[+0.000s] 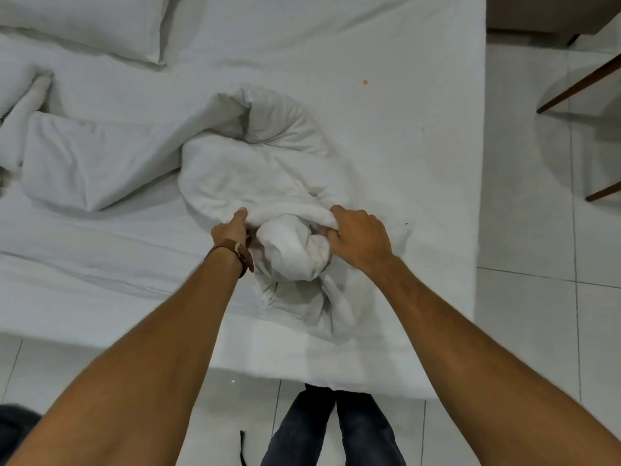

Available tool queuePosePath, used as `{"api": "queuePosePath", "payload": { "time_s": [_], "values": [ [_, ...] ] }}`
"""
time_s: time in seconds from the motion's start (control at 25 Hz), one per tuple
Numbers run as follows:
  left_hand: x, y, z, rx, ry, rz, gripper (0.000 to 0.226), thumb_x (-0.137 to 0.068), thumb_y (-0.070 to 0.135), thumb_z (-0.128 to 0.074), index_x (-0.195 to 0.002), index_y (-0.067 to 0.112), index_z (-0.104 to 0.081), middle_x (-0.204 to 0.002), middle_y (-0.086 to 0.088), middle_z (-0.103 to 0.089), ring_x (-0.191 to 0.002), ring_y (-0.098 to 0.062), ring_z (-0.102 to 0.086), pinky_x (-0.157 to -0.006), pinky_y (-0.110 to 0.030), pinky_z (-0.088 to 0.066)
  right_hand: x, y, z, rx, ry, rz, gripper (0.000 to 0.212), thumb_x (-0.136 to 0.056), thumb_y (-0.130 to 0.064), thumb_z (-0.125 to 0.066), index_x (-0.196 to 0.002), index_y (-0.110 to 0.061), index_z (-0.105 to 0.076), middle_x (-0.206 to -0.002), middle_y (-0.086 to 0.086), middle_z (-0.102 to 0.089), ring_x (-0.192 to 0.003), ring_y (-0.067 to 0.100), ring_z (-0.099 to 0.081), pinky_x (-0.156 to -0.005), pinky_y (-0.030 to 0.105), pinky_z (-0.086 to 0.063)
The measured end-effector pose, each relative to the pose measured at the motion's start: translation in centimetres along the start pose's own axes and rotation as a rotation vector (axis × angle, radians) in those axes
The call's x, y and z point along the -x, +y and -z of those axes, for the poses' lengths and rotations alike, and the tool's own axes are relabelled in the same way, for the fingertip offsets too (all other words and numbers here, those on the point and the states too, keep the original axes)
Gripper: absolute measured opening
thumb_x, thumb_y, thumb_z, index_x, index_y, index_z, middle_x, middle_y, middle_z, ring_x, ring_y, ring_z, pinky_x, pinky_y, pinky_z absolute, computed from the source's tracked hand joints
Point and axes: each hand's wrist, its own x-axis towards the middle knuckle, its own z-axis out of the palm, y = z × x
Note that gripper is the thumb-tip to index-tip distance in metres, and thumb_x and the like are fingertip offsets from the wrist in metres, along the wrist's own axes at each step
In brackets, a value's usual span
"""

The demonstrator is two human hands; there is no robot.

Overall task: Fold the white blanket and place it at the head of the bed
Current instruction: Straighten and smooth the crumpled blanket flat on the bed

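The person's left hand [232, 230], with a brown strap band [243, 258] on its wrist, reaches into the rumpled white fabric blanket [255, 176]; its fingers are mostly buried in the cloth, so only the thumb and the back of the hand show, yet the grip is plainly closed round a fold. The right hand [361, 238] has its fingers curled over and into a bunched edge of the same blanket, the fingertips hidden under the cloth, the grip tight on it. Between the two hands a rolled knot of blanket bulges up, and a wrinkled tail of it runs toward the near edge of the bed.

The blanket lies crumpled in the middle of the white-sheeted bed [420, 163], sprawling left in a thick fold whose far end is cut off by the picture's left edge. A white rectangular pillow [100, 25] sits at the upper left, its top cropped out of view. A tiny orange-brown speck [365, 82] marks the sheet beyond the blanket; what it is cannot be told. On the white tiled floor [527, 230] to the right, dark wooden furniture legs [578, 87] are partly cut off. Below, the person's dark trouser legs [336, 428] stand against the bed's edge.
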Motion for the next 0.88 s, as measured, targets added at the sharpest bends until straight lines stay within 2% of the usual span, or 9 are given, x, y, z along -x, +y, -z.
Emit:
{"api": "queuePosePath", "payload": {
  "time_s": [0.08,0.16,0.28,0.36,0.44,0.56,0.68,0.76,0.88],
  "values": [
    [0.7,0.3,-0.5,0.067,-0.017,-0.043,0.042,-0.091,0.026,-0.073,-0.125,0.005,-0.063,-0.106,-0.01,-0.072,-0.087,-0.025,-0.071,-0.086,-0.039,-0.061,1.4,0.2,-0.3,-0.04,-0.007,-0.044,0.022,-0.102,-0.033,-0.057,-0.109,-0.012,-0.059,-0.089,0.01,-0.073,-0.076,0.036,-0.069,-0.065,0.036,-0.041],
    [1.6,1.1,-1.0,0.108,-0.024,-0.061,0.033,-0.087,0.023,-0.071,-0.118,0.011,-0.066,-0.11,-0.01,-0.072,-0.087,-0.024,-0.068,-0.088,-0.041,-0.061,2.6,-0.1,-0.3,-0.139,-0.036,-0.1,0.036,-0.103,-0.05,-0.056,-0.117,-0.016,-0.058,-0.096,0.007,-0.075,-0.085,0.036,-0.071,-0.069,0.038,-0.046],
    [2.0,2.1,-1.3,0.178,-0.033,-0.061,0.031,-0.079,0.027,-0.076,-0.108,0.017,-0.071,-0.12,-0.01,-0.074,-0.101,-0.029,-0.073,-0.096,-0.048,-0.061,4.0,-1.4,-0.4,-0.353,-0.158,-0.101,0.081,-0.09,-0.082,-0.057,-0.15,-0.03,-0.042,-0.13,0.004,-0.074,-0.111,0.03,-0.071,-0.089,0.043,-0.054],
    [1.4,2.4,-1.3,0.224,-0.053,-0.045,0.042,-0.079,0.031,-0.082,-0.118,0.02,-0.071,-0.118,-0.006,-0.075,-0.103,-0.029,-0.074,-0.092,-0.049,-0.062,4.4,-2.3,-0.9,-0.357,-0.216,-0.039,0.113,-0.077,-0.086,-0.067,-0.166,-0.034,-0.02,-0.153,0.003,-0.061,-0.13,0.028,-0.064,-0.104,0.048,-0.054],
    [0.5,2.3,-0.8,0.244,-0.073,0.014,0.061,-0.073,0.037,-0.089,-0.128,0.022,-0.068,-0.116,-0.006,-0.076,-0.099,-0.03,-0.076,-0.084,-0.051,-0.065,4.0,-2.9,-1.9,-0.26,-0.226,-0.007,0.127,-0.073,-0.078,-0.078,-0.17,-0.032,-0.01,-0.154,0.006,-0.06,-0.129,0.03,-0.065,-0.104,0.048,-0.054],
    [-1.4,1.5,0.0,0.23,-0.106,0.113,0.089,-0.053,0.041,-0.097,-0.133,0.017,-0.065,-0.12,-0.012,-0.076,-0.096,-0.033,-0.079,-0.08,-0.05,-0.066,2.7,-3.1,-3.1,-0.135,-0.164,0.031,0.105,-0.084,-0.054,-0.079,-0.167,-0.028,-0.02,-0.12,0.01,-0.075,-0.102,0.033,-0.073,-0.083,0.041,-0.057],
    [-2.8,1.1,0.2,0.19,-0.077,0.083,0.1,-0.046,0.046,-0.098,-0.135,0.017,-0.063,-0.119,-0.01,-0.077,-0.097,-0.031,-0.079,-0.082,-0.046,-0.065,2.5,-2.7,-2.5,-0.197,-0.17,0.037,0.08,-0.086,-0.044,-0.075,-0.156,-0.027,-0.038,-0.105,0.009,-0.076,-0.09,0.034,-0.073,-0.073,0.037,-0.053],
    [-1.0,1.8,-0.3,0.219,-0.048,0.035,0.097,-0.049,0.044,-0.097,-0.135,0.017,-0.062,-0.118,-0.008,-0.076,-0.097,-0.029,-0.078,-0.08,-0.046,-0.066,3.0,-1.6,-1.8,-0.298,-0.165,0.009,0.067,-0.084,-0.041,-0.072,-0.145,-0.027,-0.048,-0.102,0.008,-0.076,-0.087,0.033,-0.072,-0.075,0.039,-0.056],
    [2.6,3.1,-2.5,0.315,-0.065,-0.065,0.068,-0.062,0.036,-0.094,-0.123,0.018,-0.068,-0.116,-0.003,-0.077,-0.098,-0.025,-0.077,-0.081,-0.042,-0.066,4.9,0.3,-0.8,-0.457,-0.159,-0.042,0.048,-0.084,-0.04,-0.066,-0.129,-0.027,-0.055,-0.098,0.004,-0.076,-0.085,0.031,-0.072,-0.079,0.046,-0.063]
  ]
}}
